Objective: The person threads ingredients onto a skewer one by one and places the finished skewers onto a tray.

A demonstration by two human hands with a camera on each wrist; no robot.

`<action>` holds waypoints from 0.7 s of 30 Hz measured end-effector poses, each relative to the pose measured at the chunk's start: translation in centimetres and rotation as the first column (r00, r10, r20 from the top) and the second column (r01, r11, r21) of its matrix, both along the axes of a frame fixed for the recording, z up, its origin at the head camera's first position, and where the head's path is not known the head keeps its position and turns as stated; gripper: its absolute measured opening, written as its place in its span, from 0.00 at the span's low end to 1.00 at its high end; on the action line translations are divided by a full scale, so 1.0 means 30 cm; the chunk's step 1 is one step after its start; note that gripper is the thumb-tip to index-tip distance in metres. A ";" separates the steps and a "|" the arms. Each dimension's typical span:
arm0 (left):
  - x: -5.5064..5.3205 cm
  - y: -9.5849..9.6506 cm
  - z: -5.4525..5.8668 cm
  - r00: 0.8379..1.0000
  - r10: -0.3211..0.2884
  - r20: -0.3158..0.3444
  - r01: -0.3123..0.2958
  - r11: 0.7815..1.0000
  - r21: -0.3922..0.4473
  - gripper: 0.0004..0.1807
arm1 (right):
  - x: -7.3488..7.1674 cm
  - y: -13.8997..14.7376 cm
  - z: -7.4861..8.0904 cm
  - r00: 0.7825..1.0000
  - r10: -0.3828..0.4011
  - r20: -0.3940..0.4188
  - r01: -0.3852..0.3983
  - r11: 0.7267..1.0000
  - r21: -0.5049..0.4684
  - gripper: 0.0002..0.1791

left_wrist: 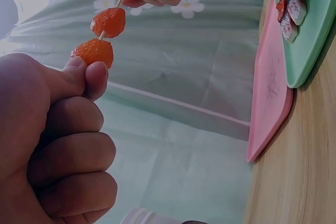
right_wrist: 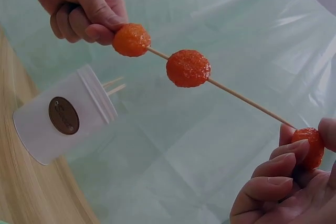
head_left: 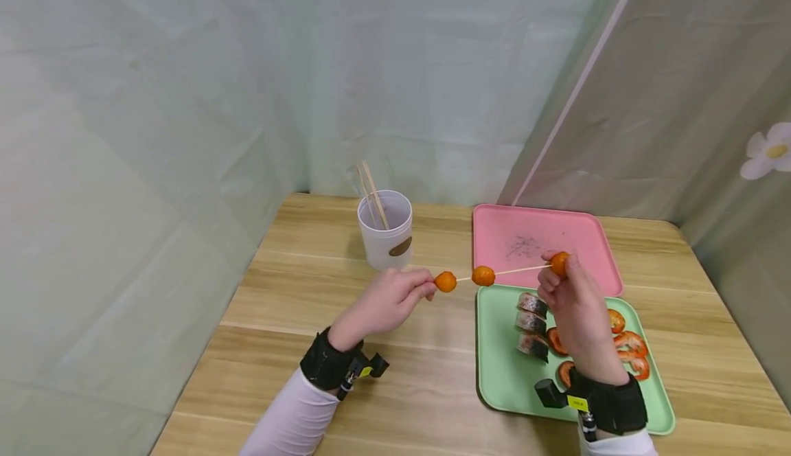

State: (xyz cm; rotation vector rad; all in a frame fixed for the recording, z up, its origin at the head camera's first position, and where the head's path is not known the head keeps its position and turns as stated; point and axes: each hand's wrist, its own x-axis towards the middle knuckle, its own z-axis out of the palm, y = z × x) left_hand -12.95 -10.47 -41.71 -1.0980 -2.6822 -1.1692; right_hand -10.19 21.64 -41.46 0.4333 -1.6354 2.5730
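A thin wooden skewer point(right_wrist: 252, 102) stretches between the two hands above the table. Two glossy, bumpy orange balls, an end one point(right_wrist: 132, 40) and a middle one point(right_wrist: 188, 68), are threaded on it. My left hand point(head_left: 391, 300) pinches the skewer's left end between thumb and forefinger, right against the end ball, other fingers curled in. At the opposite tip, my right hand point(head_left: 579, 312) pinches a third orange ball point(right_wrist: 308, 148) between thumb and fingers. The skewer's tip meets this ball; how deep it goes in is hidden.
Beneath the right hand lies a green tray point(head_left: 498, 378) with sushi rolls point(head_left: 531, 323), red pepper rings point(head_left: 632, 344) and other round slices. A pink tray point(head_left: 537, 226) sits behind it. To the left, a white cup point(head_left: 386, 243) holds several sticks point(head_left: 373, 195). Pale curtains surround the wooden table point(head_left: 272, 305).
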 end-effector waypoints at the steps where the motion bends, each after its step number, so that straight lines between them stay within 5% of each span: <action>1: 0.000 0.000 0.001 1.000 -0.001 0.002 0.001 1.000 0.001 0.09 | 0.001 -0.001 0.001 1.000 -0.001 0.000 0.001 1.000 0.002 0.21; 10: 0.001 0.001 0.000 1.000 0.001 0.002 -0.001 1.000 0.000 0.09 | 0.011 -0.013 0.013 0.997 -0.079 0.022 0.076 0.991 0.106 0.22; 17: 0.010 0.005 0.002 1.000 -0.012 -0.005 0.012 1.000 -0.004 0.09 | 0.029 -0.050 0.010 0.965 -0.263 -0.016 0.252 0.903 0.347 0.23; 21: 0.014 0.009 0.003 0.999 -0.024 -0.022 0.024 1.000 0.011 0.09 | 0.030 -0.067 0.003 0.944 -0.320 -0.084 0.329 0.882 0.337 0.26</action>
